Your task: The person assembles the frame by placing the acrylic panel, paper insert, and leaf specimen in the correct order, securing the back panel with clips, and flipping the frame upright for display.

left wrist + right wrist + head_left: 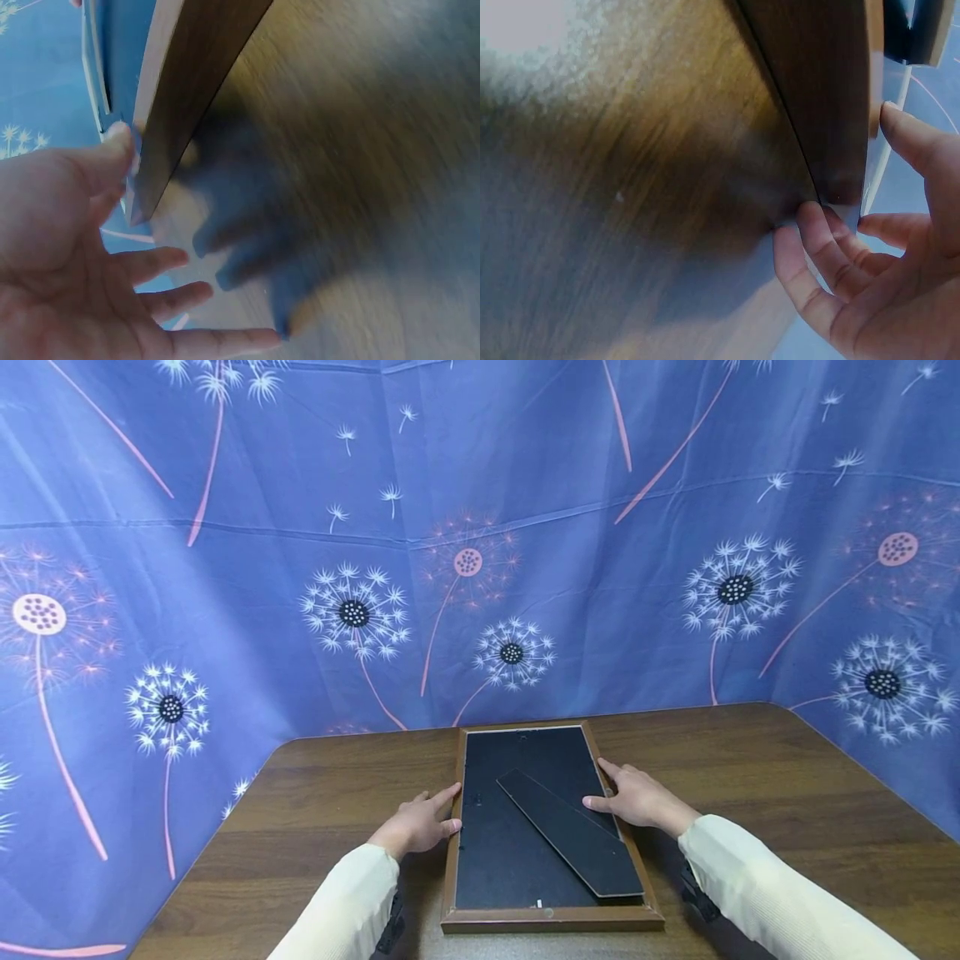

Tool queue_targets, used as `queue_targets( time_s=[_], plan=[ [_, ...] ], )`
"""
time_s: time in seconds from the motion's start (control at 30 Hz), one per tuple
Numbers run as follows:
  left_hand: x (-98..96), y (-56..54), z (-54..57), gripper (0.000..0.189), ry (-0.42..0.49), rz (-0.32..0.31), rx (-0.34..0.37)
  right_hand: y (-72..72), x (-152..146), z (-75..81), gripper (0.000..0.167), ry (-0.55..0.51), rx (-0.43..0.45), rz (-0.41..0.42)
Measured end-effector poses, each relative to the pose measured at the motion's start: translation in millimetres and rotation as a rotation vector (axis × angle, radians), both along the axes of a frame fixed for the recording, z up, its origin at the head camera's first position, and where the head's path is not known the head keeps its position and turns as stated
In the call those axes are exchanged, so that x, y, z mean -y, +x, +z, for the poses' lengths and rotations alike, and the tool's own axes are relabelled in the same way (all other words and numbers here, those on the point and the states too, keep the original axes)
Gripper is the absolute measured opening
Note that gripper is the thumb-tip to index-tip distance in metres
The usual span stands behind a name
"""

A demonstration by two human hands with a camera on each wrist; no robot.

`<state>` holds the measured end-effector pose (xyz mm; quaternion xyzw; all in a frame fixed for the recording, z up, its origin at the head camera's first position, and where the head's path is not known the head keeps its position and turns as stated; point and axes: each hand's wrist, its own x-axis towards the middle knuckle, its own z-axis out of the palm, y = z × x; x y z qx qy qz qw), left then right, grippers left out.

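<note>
A picture frame (551,916) with a brown rim lies face down on the wooden table, its black backing (487,868) upward. On the backing a black easel stand (573,839) lies slantwise. My left hand (420,822) is at the frame's left side, with the thumb at the rim. Its other fingers are spread, as the left wrist view shows. Across from it, my right hand (641,797) holds the right rim, thumb over the top and bent fingers (821,244) against the side near the tabletop.
The brown wooden table (750,760) extends on both sides of the frame. Behind it and along its sides hangs a blue curtain (570,568) printed with dandelions. Pale sleeves (765,877) cover both forearms, and a dark band shows beneath each wrist.
</note>
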<state>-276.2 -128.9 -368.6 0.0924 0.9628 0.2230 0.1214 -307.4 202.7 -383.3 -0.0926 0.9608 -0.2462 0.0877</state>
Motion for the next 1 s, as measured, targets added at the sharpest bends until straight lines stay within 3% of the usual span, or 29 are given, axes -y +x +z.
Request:
queue_targets(
  time_s=[0.17, 0.7, 1.0],
  plan=[
    [-6.1, -3.0, -2.5, 0.057, -0.047, -0.015, 0.002, 0.9, -2, 0.2, 0.09, 0.02, 0.019, 0.0],
    [-13.2, 0.6, -1.3, 0.058, -0.029, 0.023, 0.039, 1.1, -7, 7.3, 0.088, 0.058, 0.017, 0.017],
    [-13.5, 0.2, -2.9, 0.057, -0.047, 0.008, 0.027, -0.3, -9, 8.1, 0.087, 0.074, 0.003, 0.022]
  ],
)
